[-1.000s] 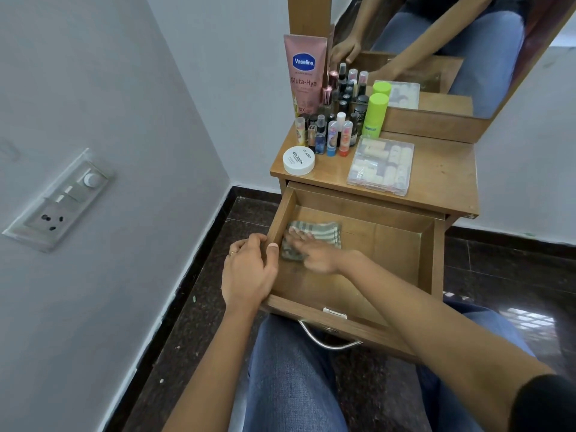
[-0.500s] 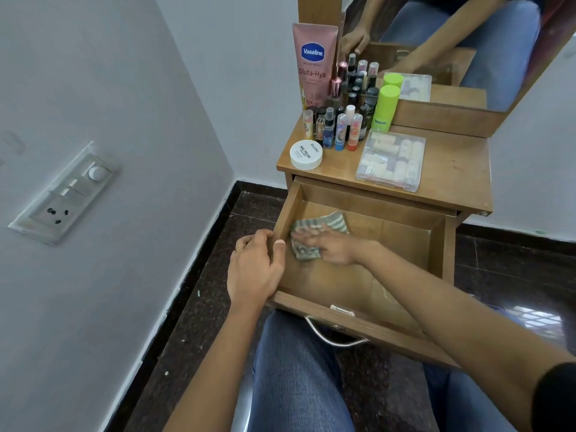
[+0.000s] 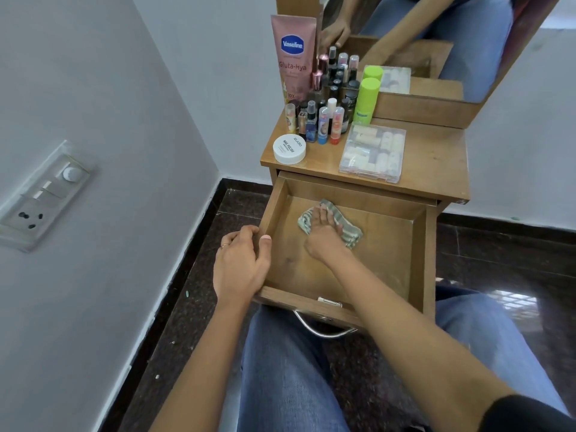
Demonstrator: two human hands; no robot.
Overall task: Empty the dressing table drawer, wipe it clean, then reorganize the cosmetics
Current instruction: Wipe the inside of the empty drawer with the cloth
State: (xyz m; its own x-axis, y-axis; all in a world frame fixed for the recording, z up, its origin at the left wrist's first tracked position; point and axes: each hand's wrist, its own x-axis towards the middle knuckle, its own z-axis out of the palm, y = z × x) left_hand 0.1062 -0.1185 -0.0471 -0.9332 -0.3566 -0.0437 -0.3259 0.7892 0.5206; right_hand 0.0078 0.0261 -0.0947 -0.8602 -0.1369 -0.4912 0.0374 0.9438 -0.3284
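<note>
Head view: striped cloth lengthwise across drawer

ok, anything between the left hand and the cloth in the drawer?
Nothing, only the bare floor of the drawer. The left hand grips its left wall, and the right hand presses the cloth further right. This shows in the head view.

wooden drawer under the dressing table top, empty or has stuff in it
Empty: the open wooden drawer holds only a grey-green striped cloth, pressed by the right hand; the left hand grips its left wall.
</note>
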